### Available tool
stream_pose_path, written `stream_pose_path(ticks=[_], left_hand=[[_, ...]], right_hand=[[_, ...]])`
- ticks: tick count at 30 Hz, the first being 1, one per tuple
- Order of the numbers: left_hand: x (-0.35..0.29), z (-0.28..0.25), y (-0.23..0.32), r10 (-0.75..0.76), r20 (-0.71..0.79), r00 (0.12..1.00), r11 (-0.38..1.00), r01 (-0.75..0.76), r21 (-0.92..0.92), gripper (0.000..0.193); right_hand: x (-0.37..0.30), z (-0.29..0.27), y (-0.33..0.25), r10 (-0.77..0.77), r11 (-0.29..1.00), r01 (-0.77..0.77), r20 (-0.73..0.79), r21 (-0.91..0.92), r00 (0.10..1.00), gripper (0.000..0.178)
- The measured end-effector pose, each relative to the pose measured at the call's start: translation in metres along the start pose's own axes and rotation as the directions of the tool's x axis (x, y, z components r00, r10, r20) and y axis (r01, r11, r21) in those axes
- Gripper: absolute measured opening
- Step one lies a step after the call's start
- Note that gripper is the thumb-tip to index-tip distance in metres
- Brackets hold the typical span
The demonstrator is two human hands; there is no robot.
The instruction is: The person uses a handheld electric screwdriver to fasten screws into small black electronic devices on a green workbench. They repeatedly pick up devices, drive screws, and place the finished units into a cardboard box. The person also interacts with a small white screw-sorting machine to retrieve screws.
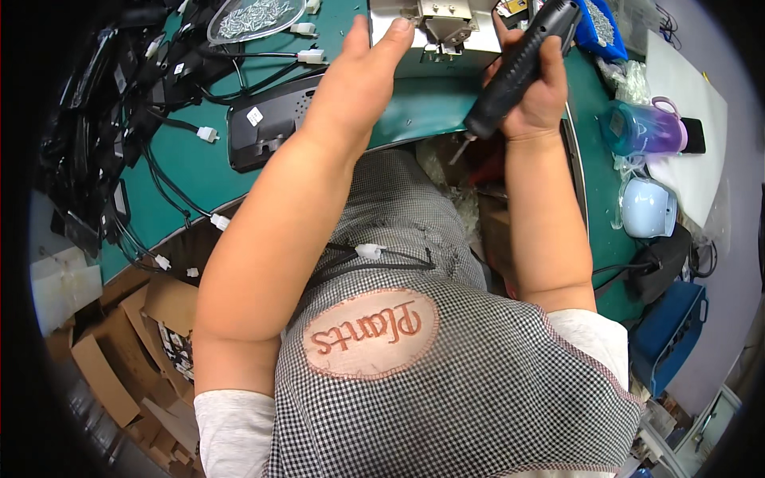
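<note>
Screws of silver metal (253,17) lie in a clear plastic tray (231,40) left of the silver sheet-metal housing (414,62). Left hand (351,89) is at the housing's left edge; grip cannot be determined. Housing's metal bracket (446,29) appears mounted. Right of it, right hand (538,107) clasps a black cylindrical screwdriver (514,76); fastening seems unfinished.

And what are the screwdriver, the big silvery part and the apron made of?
The screwdriver looks like matte black plastic, judging by its dull, moulded body; its thin, greyish bit is probably steel. The silvery part seems smooth sheet metal, since it's shiny with crisp edges; which metal is unclear. The apron looks like woven cloth, perhaps cotton: it's checked, creased and stitched.
</note>
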State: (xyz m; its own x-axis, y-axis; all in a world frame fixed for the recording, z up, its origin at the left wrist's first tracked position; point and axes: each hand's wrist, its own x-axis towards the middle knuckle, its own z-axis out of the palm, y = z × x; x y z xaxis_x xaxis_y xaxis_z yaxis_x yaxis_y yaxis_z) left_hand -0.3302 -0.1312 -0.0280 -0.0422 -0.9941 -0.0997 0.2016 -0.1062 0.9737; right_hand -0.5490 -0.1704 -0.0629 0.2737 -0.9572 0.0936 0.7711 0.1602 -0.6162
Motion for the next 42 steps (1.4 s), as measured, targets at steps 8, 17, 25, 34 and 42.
stream_pose_path(ticks=[8,17,25,34,42], left_hand=[[0.011,0.007,0.032,0.038,0.013,0.999,0.999,-0.038,0.032,0.049],[0.052,-0.016,0.068,0.184,-0.068,0.98,0.88,-0.134,0.455,0.042],[0.066,-0.016,0.082,0.144,0.054,0.988,0.899,-0.154,0.41,0.032],[0.08,-0.032,0.08,0.154,0.061,0.986,0.892,-0.165,0.421,0.035],[0.078,-0.022,0.084,0.255,0.072,0.964,0.847,-0.259,0.465,0.03]], right_hand=[[0.01,0.029,-0.013,-0.032,0.997,0.026,0.086,0.07,0.996,0.053],[0.045,0.081,-0.038,-0.097,0.994,0.101,-0.095,0.046,0.991,0.044],[0.059,0.075,-0.043,-0.101,0.991,0.099,0.025,0.092,0.995,0.046],[0.066,0.075,-0.044,-0.091,0.988,0.086,0.037,0.126,0.995,0.044],[0.065,0.082,-0.037,-0.063,0.998,0.064,-0.073,0.012,0.995,0.04]])
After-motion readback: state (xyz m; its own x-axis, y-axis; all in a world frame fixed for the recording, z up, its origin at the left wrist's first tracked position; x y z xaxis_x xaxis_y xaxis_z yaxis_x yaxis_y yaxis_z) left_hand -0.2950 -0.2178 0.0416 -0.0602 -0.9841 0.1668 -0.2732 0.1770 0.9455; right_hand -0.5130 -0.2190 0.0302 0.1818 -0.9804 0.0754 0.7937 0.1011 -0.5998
